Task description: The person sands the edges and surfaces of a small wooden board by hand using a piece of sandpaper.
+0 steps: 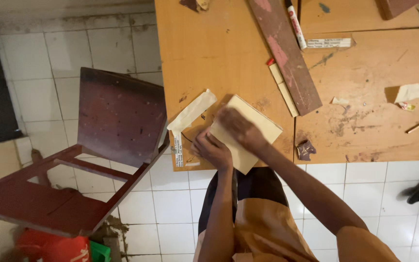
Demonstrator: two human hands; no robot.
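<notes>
You have two hands on one pale board (260, 127) at the desk's (219, 53) near edge: your left hand (213, 149) grips its corner, your right hand (237, 127) presses flat on top, beside one marker (296, 24) and one dark plank (287, 56).

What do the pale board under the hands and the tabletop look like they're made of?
The pale board looks like thin plywood or fibreboard: flat, matte cream face, clean straight edges. The tabletop seems laminated wood board, smooth orange-brown with scuffs and worn patches. Both are guesses from looks alone.
</notes>
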